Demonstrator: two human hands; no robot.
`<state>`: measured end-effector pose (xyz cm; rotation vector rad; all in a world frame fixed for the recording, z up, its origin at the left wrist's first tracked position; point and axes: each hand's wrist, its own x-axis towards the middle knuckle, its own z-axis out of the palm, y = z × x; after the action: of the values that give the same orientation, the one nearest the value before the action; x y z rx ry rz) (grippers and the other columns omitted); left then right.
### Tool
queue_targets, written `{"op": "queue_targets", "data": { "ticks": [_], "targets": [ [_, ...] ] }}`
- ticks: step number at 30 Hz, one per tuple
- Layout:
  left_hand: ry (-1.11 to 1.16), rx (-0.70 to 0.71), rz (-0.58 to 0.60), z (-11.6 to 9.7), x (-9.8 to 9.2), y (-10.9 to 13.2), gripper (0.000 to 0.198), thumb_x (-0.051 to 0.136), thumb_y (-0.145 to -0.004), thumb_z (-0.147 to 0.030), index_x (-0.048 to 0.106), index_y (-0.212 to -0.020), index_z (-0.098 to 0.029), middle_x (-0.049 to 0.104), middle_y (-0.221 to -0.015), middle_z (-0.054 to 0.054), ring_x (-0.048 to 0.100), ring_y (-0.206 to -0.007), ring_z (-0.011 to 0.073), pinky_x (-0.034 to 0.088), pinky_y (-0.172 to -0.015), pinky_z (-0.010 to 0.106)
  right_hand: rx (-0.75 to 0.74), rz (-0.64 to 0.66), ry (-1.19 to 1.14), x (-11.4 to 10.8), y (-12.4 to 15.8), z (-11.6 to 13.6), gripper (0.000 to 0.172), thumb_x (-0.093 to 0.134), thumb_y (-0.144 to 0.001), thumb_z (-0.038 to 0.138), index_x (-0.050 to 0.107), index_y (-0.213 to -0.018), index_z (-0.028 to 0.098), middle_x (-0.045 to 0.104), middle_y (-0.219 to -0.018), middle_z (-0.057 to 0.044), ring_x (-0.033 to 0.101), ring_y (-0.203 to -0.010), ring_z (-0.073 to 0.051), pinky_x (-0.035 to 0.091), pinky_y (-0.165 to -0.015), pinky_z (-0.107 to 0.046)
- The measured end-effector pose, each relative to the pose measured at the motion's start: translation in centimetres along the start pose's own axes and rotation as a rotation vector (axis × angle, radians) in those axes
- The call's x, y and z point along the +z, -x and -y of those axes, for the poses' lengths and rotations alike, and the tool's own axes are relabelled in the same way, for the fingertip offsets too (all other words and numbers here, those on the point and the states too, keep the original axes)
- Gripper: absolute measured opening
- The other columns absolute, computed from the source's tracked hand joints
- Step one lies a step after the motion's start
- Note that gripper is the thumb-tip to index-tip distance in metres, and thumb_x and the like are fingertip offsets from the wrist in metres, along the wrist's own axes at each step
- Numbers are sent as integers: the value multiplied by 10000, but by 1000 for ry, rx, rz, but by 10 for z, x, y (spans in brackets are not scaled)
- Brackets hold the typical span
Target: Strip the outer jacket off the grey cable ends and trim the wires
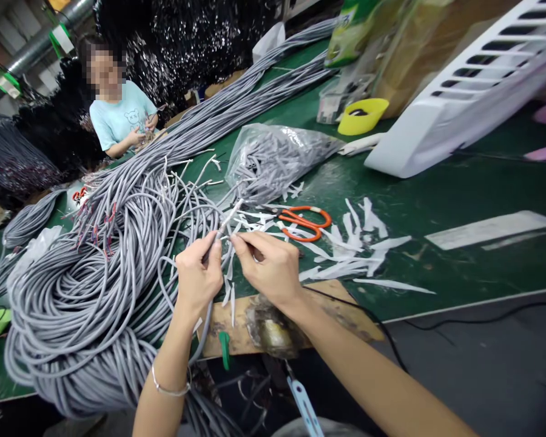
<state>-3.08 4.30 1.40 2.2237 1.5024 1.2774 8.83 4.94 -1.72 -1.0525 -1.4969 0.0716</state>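
My left hand is closed around the end of a grey cable that rises between its fingers. Close to its right, my right hand is pinched at that cable end, and what its fingers hold is too small to name. Both hands hover over the front edge of the green table. A large heap of grey cables lies to their left. Orange-handled scissors lie just beyond my right hand, among white strips of stripped sheath.
A clear bag of grey cable pieces sits behind the scissors. A yellow bowl and a white slatted panel stand at the back right. Another person in a light blue shirt works at the far left. A brown board lies under my wrists.
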Motion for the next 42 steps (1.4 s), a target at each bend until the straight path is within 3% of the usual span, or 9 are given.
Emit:
{"op": "queue_targets", "data": {
  "ticks": [6,13,16,18,24,26,32,37,42],
  "targets": [
    [-56,28,-1,-2,-3,-1,243,489,-823,-211,665,-935,-88,650,-666,58,561,-528,112,449,-520,208,49,4,-74,-2,-1,4,198,501,-834,182,601,-668,142,607,-585,-13,527,-503,-92,407,-520,-197],
    [-186,133,20,-2,-2,0,226,490,-826,-200,671,-921,-105,566,-560,12,473,-458,85,387,-480,193,492,187,-515,2,0,-1,290,508,-795,347,606,-603,151,571,-516,-2,499,-462,-105,386,-439,-207],
    [-228,178,38,-1,4,2,254,462,-845,-197,662,-954,-84,595,-607,44,479,-465,92,390,-485,204,550,179,-578,5,1,-2,310,504,-791,369,598,-593,150,542,-492,3,496,-460,-111,385,-434,-211],
    [-259,180,27,-2,7,3,272,444,-856,-202,660,-953,-70,608,-621,64,493,-473,105,396,-489,215,474,120,-434,4,3,0,296,493,-807,332,602,-603,148,532,-488,2,469,-441,-103,366,-428,-213],
    [-279,181,-35,-3,14,5,272,421,-858,-194,658,-915,-72,628,-626,72,514,-485,108,394,-493,207,25,-90,-10,1,7,7,211,481,-837,183,631,-697,133,595,-560,-34,483,-465,-101,380,-482,-218],
    [-325,186,-63,-2,17,6,284,406,-867,-211,656,-923,-86,625,-622,67,511,-476,107,382,-486,208,10,-95,-11,1,5,4,204,492,-832,180,630,-690,134,601,-561,-32,492,-456,-100,381,-471,-212],
    [-551,223,-162,-1,22,9,282,421,-876,-278,673,-873,-151,629,-600,42,519,-455,112,295,-439,228,194,-23,-117,7,1,-4,231,510,-819,222,608,-626,141,576,-494,-1,479,-394,-92,363,-404,-194],
    [-535,138,-134,-1,15,4,263,444,-843,-242,688,-848,-144,642,-592,60,550,-483,138,319,-464,231,-32,-91,103,10,3,6,254,459,-843,173,616,-647,141,633,-606,-46,561,-524,-130,392,-516,-226],
    [-417,3,-153,2,-3,-4,249,469,-812,-216,688,-860,-106,664,-630,81,557,-501,141,370,-506,233,-159,113,161,11,-18,17,250,425,-855,159,631,-714,137,636,-646,-53,576,-561,-141,378,-527,-237]
  ]
}}
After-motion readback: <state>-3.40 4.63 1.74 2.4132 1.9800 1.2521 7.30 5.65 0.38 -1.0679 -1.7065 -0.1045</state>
